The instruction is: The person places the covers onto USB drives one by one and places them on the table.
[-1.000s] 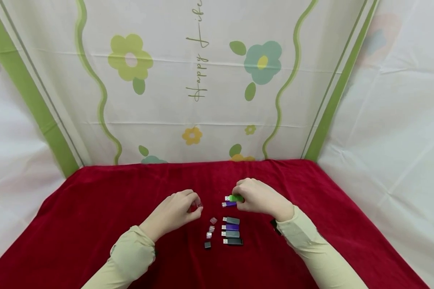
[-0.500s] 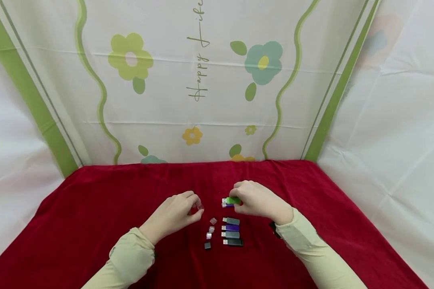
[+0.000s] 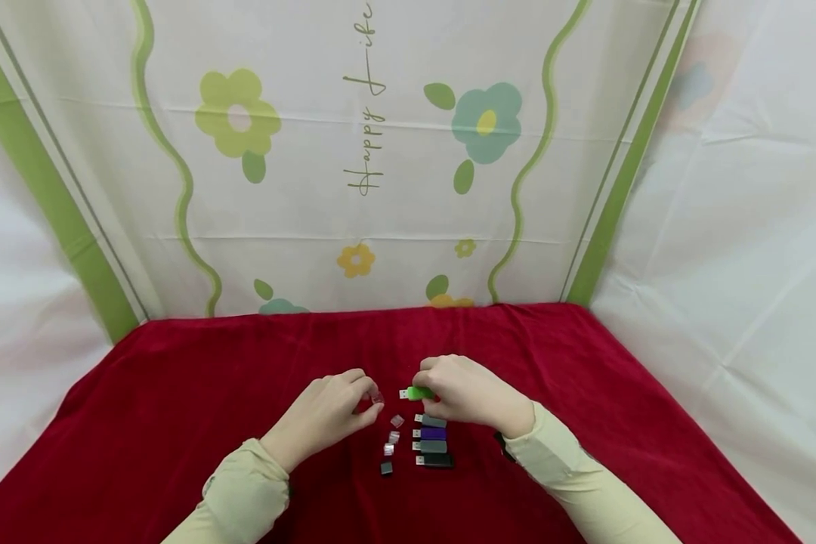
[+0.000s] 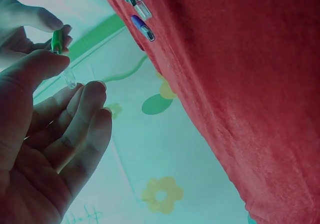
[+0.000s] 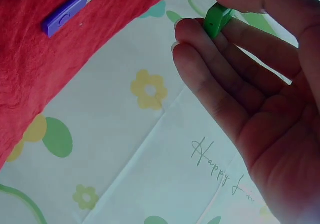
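Observation:
My right hand [image 3: 472, 393] pinches a green USB flash drive [image 3: 418, 393] by its body, its bare metal plug pointing left. Between the thumb and fingertips of my left hand [image 3: 326, 408] is a small clear cap [image 4: 69, 77]. The plug and the cap face each other, a short gap apart in the head view. Below the hands several flash drives lie in a column: a grey drive [image 3: 434, 421], a purple drive [image 3: 433, 434], another grey one and a black drive [image 3: 438, 460]. Another purple drive [image 5: 65, 13] shows in the right wrist view, hidden by my right hand in the head view.
Left of the drives lie loose caps: a clear cap [image 3: 397, 421], two more clear ones and a black cap [image 3: 387, 469]. Red cloth [image 3: 211, 393] covers the table. A white curtain [image 3: 299, 189] with printed flowers hangs behind it.
My right hand has brought the green drive left and nearer to me, towards the cap. My left hand keeps its hold on the cap. The head view has shifted slightly.

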`<act>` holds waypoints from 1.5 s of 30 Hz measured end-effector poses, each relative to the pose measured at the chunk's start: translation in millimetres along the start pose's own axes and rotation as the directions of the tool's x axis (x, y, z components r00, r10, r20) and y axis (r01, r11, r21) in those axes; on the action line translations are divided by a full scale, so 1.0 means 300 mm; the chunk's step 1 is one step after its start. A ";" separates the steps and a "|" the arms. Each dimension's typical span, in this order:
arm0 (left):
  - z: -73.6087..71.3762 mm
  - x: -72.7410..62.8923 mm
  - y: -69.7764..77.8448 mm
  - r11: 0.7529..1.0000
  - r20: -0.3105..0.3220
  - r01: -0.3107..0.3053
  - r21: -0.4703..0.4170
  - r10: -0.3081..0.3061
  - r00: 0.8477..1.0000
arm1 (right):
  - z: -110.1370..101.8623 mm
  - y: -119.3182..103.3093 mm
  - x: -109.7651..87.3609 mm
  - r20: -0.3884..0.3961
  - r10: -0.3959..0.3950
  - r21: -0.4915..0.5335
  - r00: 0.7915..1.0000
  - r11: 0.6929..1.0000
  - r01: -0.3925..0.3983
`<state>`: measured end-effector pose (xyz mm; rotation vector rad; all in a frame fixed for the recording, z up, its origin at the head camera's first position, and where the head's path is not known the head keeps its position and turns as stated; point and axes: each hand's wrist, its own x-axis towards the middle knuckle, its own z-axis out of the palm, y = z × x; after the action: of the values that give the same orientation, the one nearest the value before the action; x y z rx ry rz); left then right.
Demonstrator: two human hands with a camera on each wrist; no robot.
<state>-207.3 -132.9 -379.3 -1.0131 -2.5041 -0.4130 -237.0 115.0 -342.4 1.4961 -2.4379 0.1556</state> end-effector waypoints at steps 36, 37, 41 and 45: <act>0.001 0.011 0.031 0.990 -0.056 -0.090 0.108 0.097 0.994 | 0.015 -0.026 0.009 -0.012 -0.026 -0.036 1.000 0.999 0.026; 0.003 0.010 0.030 0.990 -0.056 -0.092 0.111 0.098 0.994 | 0.014 -0.026 0.009 -0.011 -0.028 -0.035 1.000 0.999 0.027; 0.008 0.009 0.027 0.989 -0.061 -0.092 0.119 0.099 0.993 | 0.009 -0.028 0.010 -0.010 -0.027 -0.035 1.000 0.999 0.027; 0.009 0.006 0.026 0.990 -0.064 -0.090 0.109 0.097 0.993 | 0.004 -0.029 0.009 -0.006 -0.023 -0.040 1.000 0.999 0.023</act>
<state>-203.7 -125.2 -380.0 -1.0510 -2.3797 -0.2784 -230.7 108.5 -343.3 1.5040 -2.4036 0.1060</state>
